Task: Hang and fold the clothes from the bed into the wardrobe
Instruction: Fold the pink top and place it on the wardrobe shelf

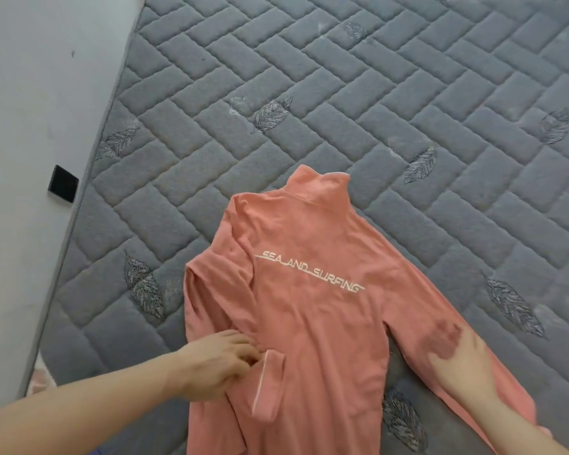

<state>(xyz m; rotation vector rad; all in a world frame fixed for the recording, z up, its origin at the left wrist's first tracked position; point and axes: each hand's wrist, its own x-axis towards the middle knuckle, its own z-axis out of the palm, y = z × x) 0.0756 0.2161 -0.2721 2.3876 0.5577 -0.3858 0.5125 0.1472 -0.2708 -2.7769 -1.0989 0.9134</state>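
- A salmon-pink high-collared top (pixel 309 290) lies back-up on the grey quilted mattress (pixel 342 93), collar pointing away from the person, with white lettering reading "SEA AND SURFING" across the shoulders.
- The garment's left sleeve (pixel 266 385) is already folded in over the body, its white-piped cuff lying on the lower back panel; the right sleeve (pixel 434 310) is spread out to the side across the mattress.
- The left hand (pixel 220 366) sits at the folded-in side, fingers curled and seemingly pinching the cloth just beside the cuff.
- The right hand (pixel 463 359) lies on the outstretched sleeve; it is motion-blurred, so whether it presses flat or grips the fabric I cannot tell.
- This looks like a soft, light knit: limp, no stiffness, creasing readily, as the ripples along the left edge show. It should drag and bunch on the textured mattress instead of sliding cleanly.
- The sensible places to take hold, to my eye, are the seams and edges: the cuff or mid-sleeve to bring the right sleeve across, then hem and shoulders together for the lengthwise fold.
- A pale wall (pixel 30 126) runs along the left edge of the bed, with a small black square fitting (pixel 63 188) on it. No wardrobe is in sight.
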